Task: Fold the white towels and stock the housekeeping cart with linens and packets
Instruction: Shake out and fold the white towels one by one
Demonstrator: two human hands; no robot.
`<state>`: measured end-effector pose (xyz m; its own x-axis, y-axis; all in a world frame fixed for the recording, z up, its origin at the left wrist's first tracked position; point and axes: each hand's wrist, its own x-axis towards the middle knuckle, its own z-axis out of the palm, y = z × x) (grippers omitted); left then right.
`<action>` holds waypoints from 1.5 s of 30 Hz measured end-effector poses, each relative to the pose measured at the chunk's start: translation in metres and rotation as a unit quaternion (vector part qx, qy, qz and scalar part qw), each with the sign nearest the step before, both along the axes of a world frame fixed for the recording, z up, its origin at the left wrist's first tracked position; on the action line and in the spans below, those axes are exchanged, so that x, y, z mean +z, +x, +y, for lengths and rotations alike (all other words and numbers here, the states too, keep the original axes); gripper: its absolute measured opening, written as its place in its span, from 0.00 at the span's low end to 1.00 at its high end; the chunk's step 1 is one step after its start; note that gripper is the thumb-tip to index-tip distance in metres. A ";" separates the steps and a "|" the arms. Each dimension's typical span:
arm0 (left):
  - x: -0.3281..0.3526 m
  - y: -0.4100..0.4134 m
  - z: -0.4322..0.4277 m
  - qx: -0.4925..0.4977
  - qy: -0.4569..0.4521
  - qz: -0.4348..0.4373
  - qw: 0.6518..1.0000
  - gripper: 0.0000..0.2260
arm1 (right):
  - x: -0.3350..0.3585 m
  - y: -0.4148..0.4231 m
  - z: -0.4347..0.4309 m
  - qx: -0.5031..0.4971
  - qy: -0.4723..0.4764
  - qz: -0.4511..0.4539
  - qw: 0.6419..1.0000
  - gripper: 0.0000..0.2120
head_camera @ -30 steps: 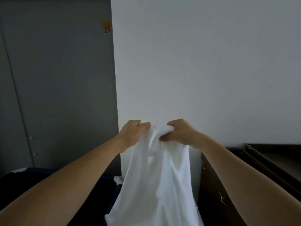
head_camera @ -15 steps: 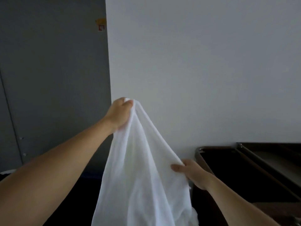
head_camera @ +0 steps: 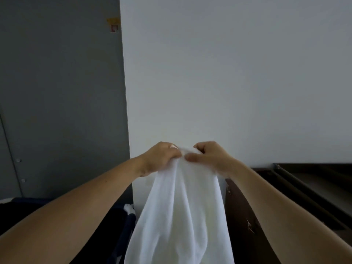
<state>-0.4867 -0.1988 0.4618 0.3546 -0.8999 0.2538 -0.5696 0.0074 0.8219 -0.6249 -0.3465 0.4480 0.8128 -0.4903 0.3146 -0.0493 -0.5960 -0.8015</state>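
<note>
A white towel (head_camera: 181,212) hangs in loose folds from both my hands, in front of a pale wall. My left hand (head_camera: 161,159) grips its top edge, fingers curled round the cloth. Right beside it, my right hand (head_camera: 207,157) pinches the same top edge between thumb and curled fingers. The two hands nearly touch. The towel's lower end runs out of the frame at the bottom.
The dark brown housekeeping cart (head_camera: 247,216) stands at the lower right, with a metal rail (head_camera: 297,185) along its top. A dark blue linen bin (head_camera: 122,223) with a bit of white cloth (head_camera: 129,208) sits at the lower left. A grey door (head_camera: 61,96) fills the left.
Half a second ago my left hand held the towel high while my right hand was low on its side edge. Now the right hand has come up beside the lowered left hand at the top edge.
</note>
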 end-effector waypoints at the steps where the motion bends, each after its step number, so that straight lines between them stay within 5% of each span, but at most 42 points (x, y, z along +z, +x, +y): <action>1: 0.004 0.003 0.000 0.018 -0.035 -0.008 0.999 0.10 | -0.018 -0.003 -0.005 0.016 0.041 0.014 0.999 0.11; 5: 0.041 0.023 0.004 0.150 -0.176 -0.033 0.972 0.10 | -0.086 -0.022 -0.019 -0.004 0.175 0.071 0.982 0.13; 8: 0.049 0.041 0.010 0.218 -0.142 -0.153 0.953 0.08 | -0.078 -0.029 -0.036 -0.111 0.156 -0.003 0.981 0.09; 13: 0.010 0.012 0.000 0.003 0.044 -0.084 0.995 0.19 | 0.007 -0.006 -0.021 -0.046 -0.045 -0.013 0.998 0.10; 16: -0.003 -0.008 -0.009 -0.041 0.043 0.013 0.998 0.06 | 0.023 0.005 -0.008 -0.002 -0.086 -0.013 0.996 0.17; 23: 0.027 0.029 -0.007 0.160 -0.197 0.053 0.966 0.08 | -0.063 -0.017 -0.030 0.006 0.088 0.104 0.991 0.15; 25: 0.041 0.046 -0.004 0.245 -0.241 0.049 0.938 0.08 | -0.074 -0.027 -0.035 -0.023 0.129 0.078 0.988 0.14; 27: 0.041 0.054 -0.001 0.272 -0.188 -0.049 0.942 0.09 | -0.056 -0.030 -0.042 -0.082 0.112 0.002 0.990 0.10; 29: 0.028 0.050 -0.003 0.185 -0.100 -0.116 0.971 0.17 | -0.017 -0.027 -0.043 -0.104 0.059 -0.063 0.991 0.08; 32: 0.009 0.019 -0.012 0.022 -0.002 -0.045 0.999 0.28 | 0.033 -0.015 -0.026 -0.066 -0.052 -0.046 0.995 0.11; 35: -0.005 -0.005 -0.020 -0.035 0.008 0.031 0.999 0.07 | 0.032 -0.005 -0.012 -0.044 -0.065 -0.021 0.997 0.11; 39: -0.014 0.001 -0.022 0.034 -0.048 0.041 0.997 0.09 | -0.005 -0.009 -0.021 -0.022 -0.014 0.031 0.999 0.11; 42: 0.001 0.029 -0.015 0.181 -0.147 0.016 0.972 0.11 | -0.043 -0.026 -0.040 -0.048 0.036 0.083 0.995 0.11; 45: 0.012 0.057 -0.008 0.245 -0.133 -0.050 0.959 0.11 | -0.065 -0.041 -0.053 -0.082 0.105 0.068 0.989 0.10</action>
